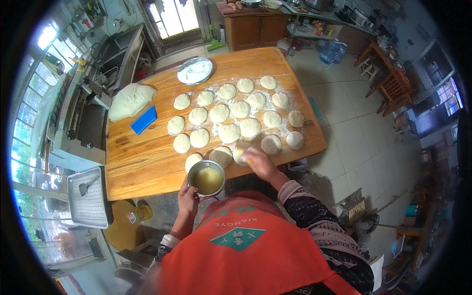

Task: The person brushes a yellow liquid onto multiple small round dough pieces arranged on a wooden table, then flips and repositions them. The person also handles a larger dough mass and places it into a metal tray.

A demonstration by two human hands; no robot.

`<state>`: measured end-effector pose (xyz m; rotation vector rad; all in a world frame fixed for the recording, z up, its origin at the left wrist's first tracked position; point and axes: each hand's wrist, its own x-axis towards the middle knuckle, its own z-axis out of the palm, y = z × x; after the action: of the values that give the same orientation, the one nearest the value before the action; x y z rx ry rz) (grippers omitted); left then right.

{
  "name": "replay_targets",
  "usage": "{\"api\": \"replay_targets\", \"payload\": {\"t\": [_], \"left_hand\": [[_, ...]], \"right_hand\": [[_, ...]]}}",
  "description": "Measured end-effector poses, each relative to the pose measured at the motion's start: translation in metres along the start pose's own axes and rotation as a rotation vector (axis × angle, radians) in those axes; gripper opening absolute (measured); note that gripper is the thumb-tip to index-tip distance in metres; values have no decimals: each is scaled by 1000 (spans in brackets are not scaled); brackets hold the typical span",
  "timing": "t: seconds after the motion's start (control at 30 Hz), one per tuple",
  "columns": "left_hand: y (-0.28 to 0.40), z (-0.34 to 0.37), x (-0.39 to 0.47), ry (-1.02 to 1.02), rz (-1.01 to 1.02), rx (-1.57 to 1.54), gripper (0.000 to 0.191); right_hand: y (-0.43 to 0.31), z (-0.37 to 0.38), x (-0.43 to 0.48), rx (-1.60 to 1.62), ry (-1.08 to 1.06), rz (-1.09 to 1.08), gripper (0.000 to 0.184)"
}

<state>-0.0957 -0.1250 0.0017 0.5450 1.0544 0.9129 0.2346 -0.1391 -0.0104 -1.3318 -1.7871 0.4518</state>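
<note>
My left hand (188,199) grips a metal bowl (191,183) by its rim and side, just off the table's front edge. Yellowish liquid (208,180) fills part of the bowl. Over a dough round (238,156) in the front row is my right hand (261,161), its fingers curled around a small, motion-blurred pale yellow tool (243,148), perhaps a brush. The fingers partly cover that round. Several flattened dough rounds (240,109) lie in rough rows on the floured wooden table (147,162). Next to the bowl sit two more rounds, one (193,161) partly hidden by it.
A large dough mass (132,101) rests at the table's left, beside a blue scraper (143,120). At the back stands a bowl of flour (194,70). A perforated tray (88,199) and an oil bottle (140,214) are left of me. Water jugs (333,51) stand on the floor.
</note>
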Motion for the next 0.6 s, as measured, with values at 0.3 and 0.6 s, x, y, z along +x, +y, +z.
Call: {"api": "replay_targets", "payload": {"t": [0.3, 0.6], "left_hand": [[5, 3, 4, 15, -18, 30, 70], [20, 14, 7, -96, -77, 128, 68]], "right_hand": [[-28, -17, 1, -175, -17, 53, 19], [-24, 39, -33, 212, 312, 382, 21]]}}
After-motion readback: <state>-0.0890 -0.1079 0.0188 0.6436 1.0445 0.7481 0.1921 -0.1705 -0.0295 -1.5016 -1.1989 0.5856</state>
